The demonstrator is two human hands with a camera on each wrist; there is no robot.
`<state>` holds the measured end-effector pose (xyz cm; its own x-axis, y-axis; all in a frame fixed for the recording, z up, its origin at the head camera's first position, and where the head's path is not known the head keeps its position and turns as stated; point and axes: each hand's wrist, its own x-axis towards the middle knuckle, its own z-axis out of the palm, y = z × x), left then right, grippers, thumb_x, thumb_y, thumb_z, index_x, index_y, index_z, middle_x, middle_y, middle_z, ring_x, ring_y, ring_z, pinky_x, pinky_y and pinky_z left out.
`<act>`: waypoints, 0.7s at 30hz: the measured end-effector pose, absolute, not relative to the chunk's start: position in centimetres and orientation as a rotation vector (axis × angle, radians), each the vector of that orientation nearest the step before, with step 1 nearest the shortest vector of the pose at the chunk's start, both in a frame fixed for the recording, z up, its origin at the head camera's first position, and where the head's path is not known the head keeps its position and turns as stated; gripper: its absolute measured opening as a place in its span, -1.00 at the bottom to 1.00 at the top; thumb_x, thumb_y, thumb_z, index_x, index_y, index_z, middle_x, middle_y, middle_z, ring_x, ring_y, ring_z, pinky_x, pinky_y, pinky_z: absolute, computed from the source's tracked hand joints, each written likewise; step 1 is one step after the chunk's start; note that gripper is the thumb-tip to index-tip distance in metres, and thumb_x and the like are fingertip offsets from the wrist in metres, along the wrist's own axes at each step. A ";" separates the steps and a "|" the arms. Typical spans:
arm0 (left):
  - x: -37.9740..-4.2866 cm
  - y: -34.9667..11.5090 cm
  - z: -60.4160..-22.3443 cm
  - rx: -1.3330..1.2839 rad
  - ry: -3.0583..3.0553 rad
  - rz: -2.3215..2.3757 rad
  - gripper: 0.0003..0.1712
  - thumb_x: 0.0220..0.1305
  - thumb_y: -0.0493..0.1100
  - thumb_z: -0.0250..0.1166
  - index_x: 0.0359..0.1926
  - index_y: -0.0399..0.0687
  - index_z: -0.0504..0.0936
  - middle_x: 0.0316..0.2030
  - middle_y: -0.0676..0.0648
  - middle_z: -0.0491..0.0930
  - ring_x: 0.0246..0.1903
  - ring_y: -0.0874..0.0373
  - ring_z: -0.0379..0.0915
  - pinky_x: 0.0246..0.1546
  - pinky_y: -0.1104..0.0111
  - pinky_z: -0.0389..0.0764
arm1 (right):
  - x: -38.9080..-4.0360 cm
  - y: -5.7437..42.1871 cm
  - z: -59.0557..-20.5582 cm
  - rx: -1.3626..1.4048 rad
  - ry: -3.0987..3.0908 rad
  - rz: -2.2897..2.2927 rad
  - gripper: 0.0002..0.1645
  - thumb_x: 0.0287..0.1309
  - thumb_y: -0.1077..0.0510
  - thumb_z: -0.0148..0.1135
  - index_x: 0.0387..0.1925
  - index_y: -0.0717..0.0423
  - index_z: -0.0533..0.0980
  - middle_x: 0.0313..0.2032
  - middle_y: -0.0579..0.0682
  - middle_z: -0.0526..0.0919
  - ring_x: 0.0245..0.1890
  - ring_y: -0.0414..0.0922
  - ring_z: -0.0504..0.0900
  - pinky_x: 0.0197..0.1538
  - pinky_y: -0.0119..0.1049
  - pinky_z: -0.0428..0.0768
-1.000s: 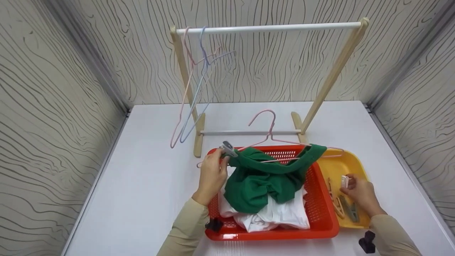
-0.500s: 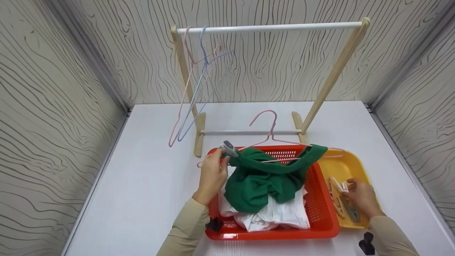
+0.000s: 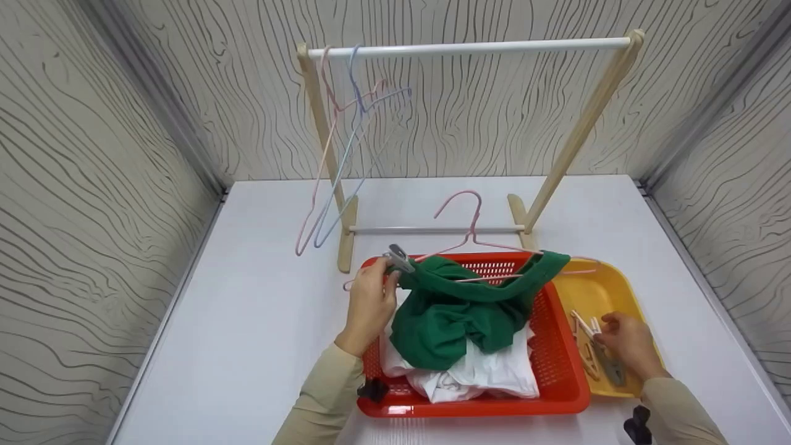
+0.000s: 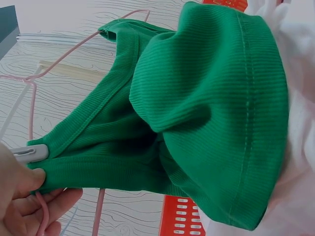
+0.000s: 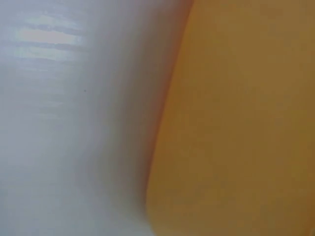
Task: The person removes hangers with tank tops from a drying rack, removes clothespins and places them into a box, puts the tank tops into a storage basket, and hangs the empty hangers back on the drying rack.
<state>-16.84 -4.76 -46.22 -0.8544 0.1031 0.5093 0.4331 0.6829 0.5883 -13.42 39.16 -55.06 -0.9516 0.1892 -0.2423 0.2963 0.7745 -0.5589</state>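
At the upper left corner of the red basket, my left hand [image 3: 369,303] pinches the edge of a green ribbed garment [image 3: 457,321] together with the pink wire hanger [image 3: 474,225]. A grey clothespin [image 3: 400,258] is clipped on that edge, right at the fingertips; the left wrist view shows the clothespin [image 4: 30,153] above the thumb. The garment's other end lies over the hanger's right arm, and its body bunches downward. Inside the yellow basin [image 3: 596,281], my right hand [image 3: 629,346] pinches a whitish clothespin [image 3: 595,325], partly hidden by the fingers.
Under the green garment, white cloth [image 3: 494,374] fills the red basket [image 3: 482,408]. More clothespins [image 3: 609,368] lie in the basin. Behind stands a wooden rack with a white rail [image 3: 476,48], where a pink hanger [image 3: 320,164] and a blue hanger [image 3: 352,145] hang at left.
My right hand has lowered slightly into the basin with the whitish clothespin, close to the other clothespins. The left hand, garment and pink hanger have stayed nearly still.
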 end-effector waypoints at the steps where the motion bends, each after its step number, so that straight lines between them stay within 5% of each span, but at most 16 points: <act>1: -16.9 -4.8 -46.3 -0.417 -2.453 -1.015 -0.86 0.31 -0.29 0.20 -0.14 -0.24 0.54 -0.27 -0.18 0.70 -0.27 0.00 0.58 -0.11 0.15 0.65 | -13.3 39.1 -55.0 0.383 2.797 -0.924 -0.49 0.08 0.34 0.27 0.01 0.60 0.36 -0.27 0.39 0.58 -0.35 -0.03 0.55 -0.40 -0.39 0.55; 14: -16.9 -4.7 -46.4 -0.415 -2.442 -0.996 -0.86 0.30 -0.29 0.21 -0.14 -0.26 0.55 -0.28 -0.19 0.71 -0.28 -0.01 0.57 -0.13 0.15 0.66 | -12.4 36.8 -52.7 0.336 2.867 -0.884 -0.51 0.12 0.31 0.29 0.03 0.52 0.41 -0.18 0.41 0.60 -0.25 0.11 0.61 -0.18 -0.12 0.70; 21: -16.9 -4.6 -46.3 -0.404 -2.437 -0.983 -0.85 0.30 -0.27 0.21 -0.14 -0.24 0.55 -0.28 -0.20 0.71 -0.27 -0.04 0.58 -0.14 0.12 0.64 | -11.8 34.9 -51.1 0.145 3.057 -0.860 -0.58 0.04 0.35 0.32 -0.06 0.51 0.47 -0.27 0.39 0.65 -0.28 0.19 0.67 -0.23 -0.04 0.69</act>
